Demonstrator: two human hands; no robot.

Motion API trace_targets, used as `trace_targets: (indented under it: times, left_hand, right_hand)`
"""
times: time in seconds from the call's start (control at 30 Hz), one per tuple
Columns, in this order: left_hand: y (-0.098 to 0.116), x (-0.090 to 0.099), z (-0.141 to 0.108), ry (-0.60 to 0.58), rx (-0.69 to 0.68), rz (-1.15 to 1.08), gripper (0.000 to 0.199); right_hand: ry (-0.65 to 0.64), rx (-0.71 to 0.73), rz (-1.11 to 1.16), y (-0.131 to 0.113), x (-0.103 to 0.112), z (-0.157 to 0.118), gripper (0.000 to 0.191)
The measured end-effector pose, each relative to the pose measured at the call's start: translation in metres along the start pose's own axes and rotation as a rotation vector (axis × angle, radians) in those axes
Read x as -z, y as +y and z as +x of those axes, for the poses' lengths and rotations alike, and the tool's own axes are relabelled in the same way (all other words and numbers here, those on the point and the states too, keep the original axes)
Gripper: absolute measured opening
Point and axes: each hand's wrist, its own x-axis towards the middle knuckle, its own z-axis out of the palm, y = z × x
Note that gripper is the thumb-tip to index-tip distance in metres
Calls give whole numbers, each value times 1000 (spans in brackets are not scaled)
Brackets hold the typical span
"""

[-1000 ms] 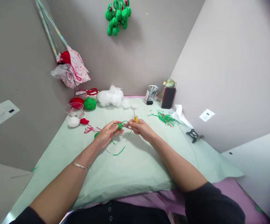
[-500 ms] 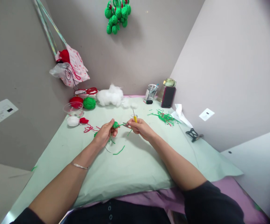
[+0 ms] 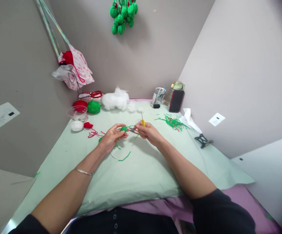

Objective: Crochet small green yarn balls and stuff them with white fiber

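Observation:
My left hand (image 3: 113, 136) pinches a small green crocheted piece (image 3: 123, 129) between thumb and fingers. In my right hand (image 3: 146, 131) are small scissors (image 3: 133, 130), their blades pointing left at the green piece, and a yellow-handled tool (image 3: 143, 123) with a thin metal needle or hook standing up. A green strand runs from the piece toward my right fingers. Below my left hand lie short green yarn ends (image 3: 124, 156) and a thin white strand; another bit of green shows beside that wrist.
Yarn balls, a clear bowl (image 3: 77, 112), red-handled scissors (image 3: 96, 94) and white stuffing (image 3: 116, 99) stand back left. A jar (image 3: 159, 96), phone (image 3: 176, 101), green yarn scraps (image 3: 173, 122), tissue (image 3: 190, 120) and black stand (image 3: 203, 141) are on the right. Green pieces (image 3: 123, 16) hang on the wall.
My left hand has shifted slightly right and turned, its fingers more extended around the green piece. The piece is now closer to the scissor blades. My right hand has moved slightly right.

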Motion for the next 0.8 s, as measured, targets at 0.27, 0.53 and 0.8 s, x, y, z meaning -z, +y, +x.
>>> trace_targets:
  times: [0.27,0.53,0.8]
  left_hand:
    - [-4,-5,0,23,31,13,40]
    - [3,6,4,90,11,-51,49]
    - [13,12,6,180,-12,-157,36]
  right_hand:
    - [-4,10,-24,-4,1,-1,34]
    - [180,68,-63,-23,34,6,34]
    - [431,-22,-207,-42,99,57,27]
